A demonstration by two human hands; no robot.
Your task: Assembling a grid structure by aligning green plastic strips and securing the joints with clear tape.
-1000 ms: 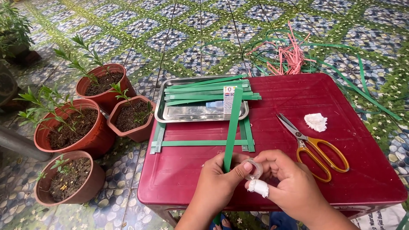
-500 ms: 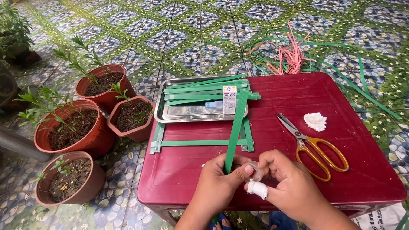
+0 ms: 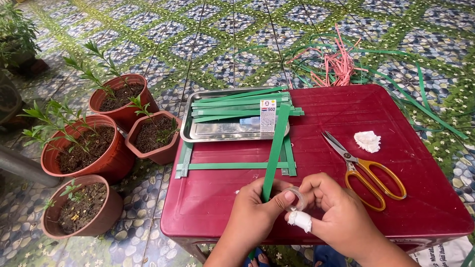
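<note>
My left hand (image 3: 257, 210) pinches the near end of a long green plastic strip (image 3: 275, 148) that runs away across the dark red table (image 3: 326, 163). My right hand (image 3: 336, 215), with a white bandage on one finger, holds a small roll of clear tape (image 3: 297, 199) against that strip end. Under the strip lies a frame of green strips (image 3: 232, 166). Behind it a steel tray (image 3: 217, 131) carries more green strips and a small glue tube package (image 3: 267, 115).
Orange-handled scissors (image 3: 368, 170) and a crumpled white tissue (image 3: 368, 141) lie on the table's right side. Three clay pots with plants (image 3: 94, 143) stand left of the table. Loose green and pink strips (image 3: 341, 62) lie on the patterned tile floor behind.
The hands have shifted slightly; the left hand now grips the strip end more fully and the tape roll sits closer against it.
</note>
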